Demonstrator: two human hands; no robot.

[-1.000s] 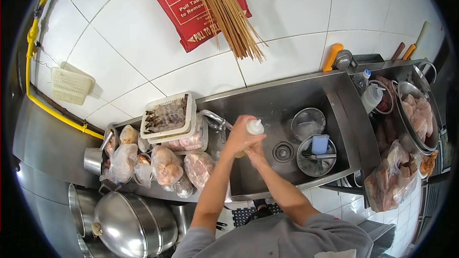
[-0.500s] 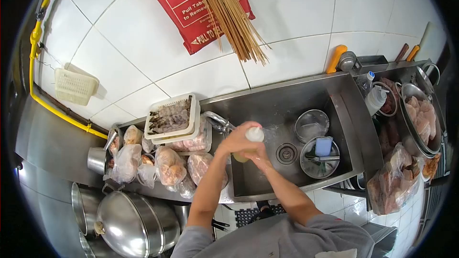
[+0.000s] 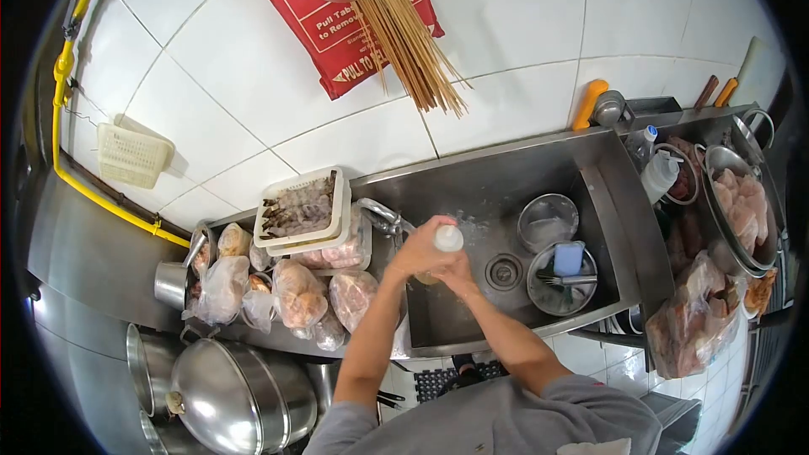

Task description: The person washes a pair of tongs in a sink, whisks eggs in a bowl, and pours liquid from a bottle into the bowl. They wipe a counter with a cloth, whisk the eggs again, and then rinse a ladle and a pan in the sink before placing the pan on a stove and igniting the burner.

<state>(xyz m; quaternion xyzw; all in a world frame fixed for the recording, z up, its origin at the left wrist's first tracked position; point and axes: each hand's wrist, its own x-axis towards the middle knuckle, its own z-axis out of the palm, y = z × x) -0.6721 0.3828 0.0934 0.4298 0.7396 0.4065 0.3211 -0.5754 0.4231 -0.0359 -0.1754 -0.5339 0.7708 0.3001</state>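
Over the left part of the steel sink (image 3: pixel 455 337), both my hands are wrapped round a squeeze bottle. Its white cap (image 3: pixel 448 238) points up towards the camera, and most of its body is hidden by my fingers. My left hand (image 3: pixel 415 251) is closed round the bottle's left and upper side. My right hand (image 3: pixel 457 272) closes on it from below and right. Just left of my hands is the metal faucet (image 3: pixel 383 217). Water droplets lie on the sink floor beside the cap. The drain (image 3: pixel 505 272) is to the right of my right hand.
Two metal bowls (image 3: pixel 548 223) (image 3: pixel 563 302) stand right in the sink, the lower holding a blue sponge (image 3: pixel 569 259). Left are a shrimp tray (image 3: pixel 302 207) and bagged meat (image 3: pixel 299 293). A meat pan (image 3: pixel 742 207) and bottles (image 3: pixel 660 175) stand right. Skewers (image 3: pixel 413 46) hang above.
My hands and the bottle have shifted very slightly, and less of the bottle's lower body shows beneath them. More splashed droplets show beside the cap.
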